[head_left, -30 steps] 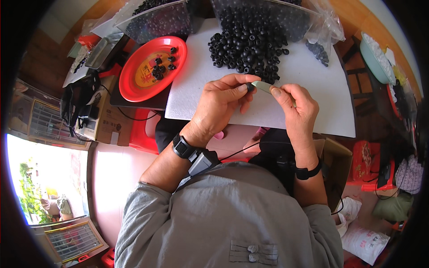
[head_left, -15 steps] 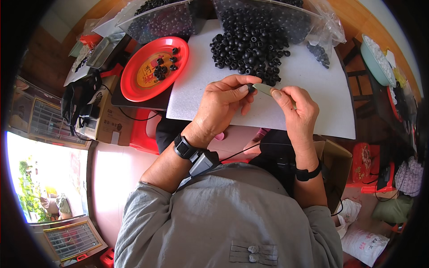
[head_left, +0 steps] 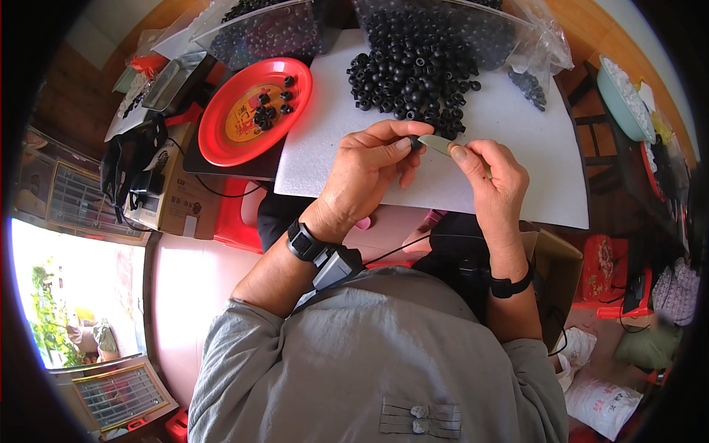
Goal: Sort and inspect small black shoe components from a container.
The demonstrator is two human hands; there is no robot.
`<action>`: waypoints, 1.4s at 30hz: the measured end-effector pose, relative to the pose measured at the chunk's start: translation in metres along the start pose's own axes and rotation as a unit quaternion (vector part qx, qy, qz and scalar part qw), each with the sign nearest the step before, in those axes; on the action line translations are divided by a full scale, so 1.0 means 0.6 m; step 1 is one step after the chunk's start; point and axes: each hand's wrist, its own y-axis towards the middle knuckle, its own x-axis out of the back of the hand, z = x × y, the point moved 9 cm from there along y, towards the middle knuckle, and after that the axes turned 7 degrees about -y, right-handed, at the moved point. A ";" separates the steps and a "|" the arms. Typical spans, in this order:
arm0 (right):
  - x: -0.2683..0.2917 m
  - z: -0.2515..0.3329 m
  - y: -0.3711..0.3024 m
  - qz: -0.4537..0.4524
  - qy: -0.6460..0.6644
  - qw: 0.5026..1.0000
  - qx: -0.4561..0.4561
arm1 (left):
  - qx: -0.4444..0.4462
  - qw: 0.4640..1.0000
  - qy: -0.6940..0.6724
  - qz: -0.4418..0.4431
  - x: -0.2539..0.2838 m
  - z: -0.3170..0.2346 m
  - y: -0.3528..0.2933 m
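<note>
Over the near part of a white foam sheet [head_left: 532, 177], my left hand [head_left: 358, 170] pinches a small round black hollow piece [head_left: 415, 142] between thumb and fingers. My right hand [head_left: 498, 181] grips a thin, flat, pale-green blade [head_left: 436, 143] by its right end. The blade's left tip meets the black piece, or is right beside it; I cannot tell which. Just beyond my hands lies a heap of similar black pieces [head_left: 413, 81], many with a visible hole. At the left, a red plate [head_left: 210, 136] holds several such pieces.
Clear plastic bins [head_left: 266, 40] of black pieces stand at the far side. A plastic bag [head_left: 546, 48] hangs by the heap's right. Further right is a pale green basin [head_left: 617, 96] with white contents. A cardboard box [head_left: 185, 188] sits left, beside a red stool [head_left: 236, 218].
Both hands keep their grips, and the blade's tip stays at the black piece. The blade and right hand have shifted only very slightly.
</note>
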 end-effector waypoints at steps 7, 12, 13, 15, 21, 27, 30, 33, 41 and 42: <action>-0.001 0.012 -0.002 -0.006 -0.013 0.999 0.040 | -0.003 1.000 0.010 -0.022 0.005 0.000 -0.007; 0.008 0.008 -0.006 -0.016 -0.023 0.998 0.049 | 0.003 1.000 -0.001 -0.020 0.002 0.011 0.004; 0.011 0.004 -0.007 -0.023 -0.024 0.998 0.052 | 0.003 1.000 0.010 -0.013 -0.001 0.012 0.006; -0.005 0.008 -0.009 -0.039 -0.003 0.997 0.067 | -0.007 0.988 0.126 -0.089 0.012 -0.006 -0.013; -0.012 0.012 -0.006 -0.089 -0.055 0.989 0.107 | -0.013 0.998 0.040 -0.055 0.102 -0.014 0.010; -0.013 0.004 -0.015 -0.065 -0.111 0.987 0.092 | 0.000 0.999 0.017 -0.045 0.098 -0.005 0.026; -0.012 0.006 -0.017 -0.063 -0.117 0.987 0.093 | -0.004 0.998 0.039 -0.045 0.094 -0.007 0.024; -0.012 0.008 -0.017 -0.059 -0.117 0.987 0.089 | -0.006 0.998 0.044 -0.035 0.093 -0.005 0.024; -0.013 0.000 -0.012 -0.063 -0.086 0.992 0.070 | -0.054 0.984 0.152 -0.080 0.067 -0.004 0.020; -0.012 -0.002 -0.010 -0.073 -0.074 0.993 0.060 | -0.063 0.982 0.157 -0.080 0.061 -0.006 0.017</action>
